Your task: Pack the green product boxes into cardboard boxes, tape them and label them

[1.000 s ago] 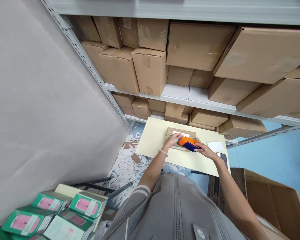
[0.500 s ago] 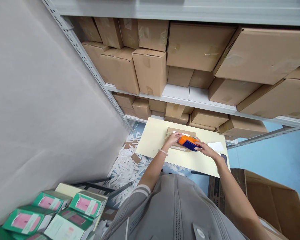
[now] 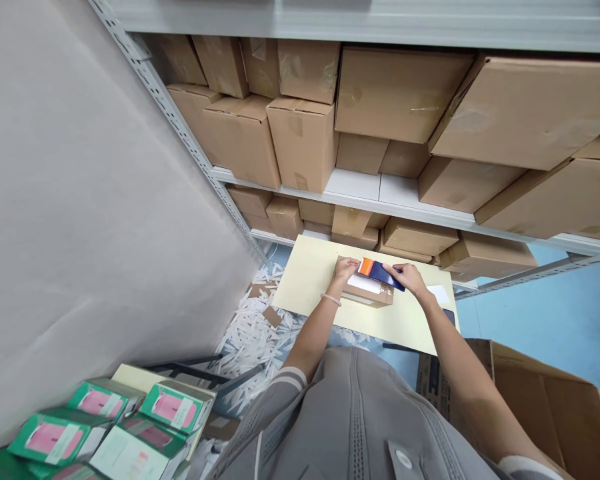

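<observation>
My right hand [image 3: 406, 277] is wrapped round the dark blue end of an orange and dark blue tape dispenser [image 3: 380, 272]. The dispenser is held tilted above a small cardboard box [image 3: 367, 300], which bears a white label [image 3: 364, 284]. At the dispenser's orange end, my left hand [image 3: 347, 268] has its fingers pinched together over the box's left side. Whatever lies between those fingertips is too small to make out. Under both hands is a pale yellow table [image 3: 305, 280].
White paper [image 3: 439, 294] and a dark flat object [image 3: 449, 316] lie at the table's right end. Shelves of cardboard boxes [image 3: 300, 143] stand behind. Paper strips [image 3: 250, 333] litter the floor. Green boxes [image 3: 55, 437] are lower left; an open carton [image 3: 545, 393] is lower right.
The dispenser has turned and risen slightly, so its dark blue face shows more and its orange part less. My right hand has shifted up and right; more of the box is visible.
</observation>
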Action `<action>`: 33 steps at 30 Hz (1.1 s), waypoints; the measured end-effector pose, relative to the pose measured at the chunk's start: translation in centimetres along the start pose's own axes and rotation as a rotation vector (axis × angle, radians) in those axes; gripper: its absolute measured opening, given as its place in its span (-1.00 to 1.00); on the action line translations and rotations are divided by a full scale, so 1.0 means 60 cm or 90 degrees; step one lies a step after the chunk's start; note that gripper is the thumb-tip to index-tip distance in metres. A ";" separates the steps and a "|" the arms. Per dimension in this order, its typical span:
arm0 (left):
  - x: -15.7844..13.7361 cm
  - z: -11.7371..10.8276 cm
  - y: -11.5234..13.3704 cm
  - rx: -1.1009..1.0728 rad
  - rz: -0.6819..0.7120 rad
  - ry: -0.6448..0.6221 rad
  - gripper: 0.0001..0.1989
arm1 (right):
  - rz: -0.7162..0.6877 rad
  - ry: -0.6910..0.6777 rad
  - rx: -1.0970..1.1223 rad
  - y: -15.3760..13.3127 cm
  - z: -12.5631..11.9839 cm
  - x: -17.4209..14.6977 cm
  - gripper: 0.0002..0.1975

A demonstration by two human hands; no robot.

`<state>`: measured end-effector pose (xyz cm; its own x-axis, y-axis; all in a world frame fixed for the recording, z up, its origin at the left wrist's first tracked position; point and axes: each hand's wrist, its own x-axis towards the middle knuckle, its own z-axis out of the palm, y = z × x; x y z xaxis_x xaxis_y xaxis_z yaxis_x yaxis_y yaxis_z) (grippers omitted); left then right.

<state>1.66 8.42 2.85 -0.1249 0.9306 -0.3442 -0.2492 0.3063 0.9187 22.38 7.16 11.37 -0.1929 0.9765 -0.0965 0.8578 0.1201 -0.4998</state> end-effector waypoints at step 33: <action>0.025 -0.113 -0.031 0.272 -0.165 0.231 -0.90 | 0.105 -0.140 -0.364 0.009 0.002 0.034 -0.30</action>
<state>-4.58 7.89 -0.68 -0.4499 0.7102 -0.5415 0.0821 0.6366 0.7668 22.39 9.20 10.77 -0.0780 0.9377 -0.3385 0.9918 0.1074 0.0689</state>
